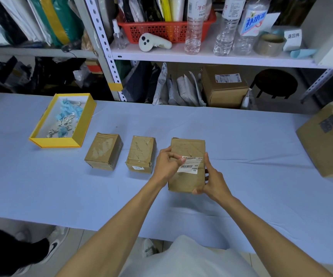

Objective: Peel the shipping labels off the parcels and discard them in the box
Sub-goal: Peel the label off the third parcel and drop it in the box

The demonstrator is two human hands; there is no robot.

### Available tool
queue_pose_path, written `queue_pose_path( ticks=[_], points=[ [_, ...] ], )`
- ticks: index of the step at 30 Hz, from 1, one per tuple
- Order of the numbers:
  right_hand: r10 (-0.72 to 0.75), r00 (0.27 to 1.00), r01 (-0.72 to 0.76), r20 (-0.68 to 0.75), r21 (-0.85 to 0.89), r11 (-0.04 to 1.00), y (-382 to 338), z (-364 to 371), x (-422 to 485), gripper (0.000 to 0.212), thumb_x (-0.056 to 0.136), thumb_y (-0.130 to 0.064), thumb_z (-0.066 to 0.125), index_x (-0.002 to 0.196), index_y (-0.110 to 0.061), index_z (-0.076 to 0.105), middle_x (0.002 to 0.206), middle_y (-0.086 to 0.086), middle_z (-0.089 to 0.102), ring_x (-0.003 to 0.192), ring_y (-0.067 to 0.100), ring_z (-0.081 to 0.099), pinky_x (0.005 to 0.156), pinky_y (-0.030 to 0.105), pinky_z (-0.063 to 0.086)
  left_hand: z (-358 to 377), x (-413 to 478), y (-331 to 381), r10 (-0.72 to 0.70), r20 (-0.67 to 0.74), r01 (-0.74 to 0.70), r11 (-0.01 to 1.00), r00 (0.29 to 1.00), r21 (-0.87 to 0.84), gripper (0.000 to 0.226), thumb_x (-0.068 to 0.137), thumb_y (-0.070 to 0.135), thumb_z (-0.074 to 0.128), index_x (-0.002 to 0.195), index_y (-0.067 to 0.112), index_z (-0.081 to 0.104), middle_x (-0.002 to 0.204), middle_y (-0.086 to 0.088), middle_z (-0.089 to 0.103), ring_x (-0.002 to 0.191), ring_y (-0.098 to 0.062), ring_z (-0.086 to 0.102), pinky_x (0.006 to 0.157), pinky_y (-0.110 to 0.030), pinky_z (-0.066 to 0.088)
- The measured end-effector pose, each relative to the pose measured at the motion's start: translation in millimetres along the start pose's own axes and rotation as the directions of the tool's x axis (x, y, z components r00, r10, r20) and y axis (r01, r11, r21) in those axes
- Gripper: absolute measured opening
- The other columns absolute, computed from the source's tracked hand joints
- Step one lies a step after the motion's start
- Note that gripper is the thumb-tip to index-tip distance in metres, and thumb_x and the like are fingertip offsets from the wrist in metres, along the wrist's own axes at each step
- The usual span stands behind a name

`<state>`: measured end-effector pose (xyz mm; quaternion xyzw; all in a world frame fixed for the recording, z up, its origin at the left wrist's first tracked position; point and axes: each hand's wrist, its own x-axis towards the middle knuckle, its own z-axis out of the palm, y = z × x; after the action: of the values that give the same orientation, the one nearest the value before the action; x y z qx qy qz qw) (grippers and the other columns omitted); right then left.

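Observation:
Three brown cardboard parcels stand in a row on the blue table. The right parcel [187, 148] bears a white shipping label [190, 166] on its top. My left hand [166, 164] pinches the label's left edge with thumb and finger. My right hand [213, 179] grips the parcel's right side and near corner. The middle parcel [140, 152] has a small white sticker [138, 168] on its front face. The left parcel [103, 150] shows only pale residue on top. A yellow box [41, 140] at the left holds crumpled blue and white scraps.
A large taped cardboard box [325, 140] sits at the table's right edge. Metal shelving [105, 48] behind the table carries bottles, a red basket, tape rolls and more parcels. Another person's black shoe [11, 250] is on the floor at the lower left.

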<state>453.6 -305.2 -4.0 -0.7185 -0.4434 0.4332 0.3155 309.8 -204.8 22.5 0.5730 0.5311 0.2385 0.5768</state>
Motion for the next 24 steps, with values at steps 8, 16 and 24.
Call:
queue_pose_path(
  ticks=[8,16,24],
  points=[
    [0.03,0.994,-0.029,-0.102,0.008,1.0,-7.0,2.4,-1.5,0.041,0.098,-0.029,0.052,0.127,-0.054,0.039,0.087,-0.011,0.061,0.074,0.013,0.064,0.047,0.018,0.052,-0.6,14.5,-5.3,-0.01,0.028,0.012,0.996,1.0,-0.086,0.016,0.08,0.023,0.072,0.067,0.018,0.065,0.145,-0.014,0.047,0.139,-0.015,0.039,0.116,-0.044,0.031],
    [-0.002,0.997,0.002,-0.077,0.0,1.0,-7.6,3.7,-1.8,0.081,0.093,-0.019,0.061,0.15,-0.04,0.007,0.087,-0.014,0.056,0.068,0.006,0.061,0.053,0.017,0.054,-9.2,-1.0,6.7,0.106,0.084,-0.09,0.98,0.991,-0.179,0.049,0.089,0.0,0.058,0.127,0.03,0.05,0.119,0.002,0.057,0.112,-0.024,0.058,0.085,-0.026,0.052],
    [0.066,0.998,-0.066,-0.007,-0.101,0.993,-4.6,-0.8,1.4,0.136,0.064,-0.012,0.086,0.15,-0.031,-0.018,0.101,-0.009,0.053,0.088,0.013,0.061,0.072,0.023,0.055,-12.7,-6.2,-21.3,0.15,0.01,-0.149,0.986,0.989,-0.08,0.099,0.083,-0.012,0.058,0.15,0.042,0.01,0.143,-0.003,0.037,0.136,-0.02,0.039,0.102,-0.031,0.046]
  ],
)
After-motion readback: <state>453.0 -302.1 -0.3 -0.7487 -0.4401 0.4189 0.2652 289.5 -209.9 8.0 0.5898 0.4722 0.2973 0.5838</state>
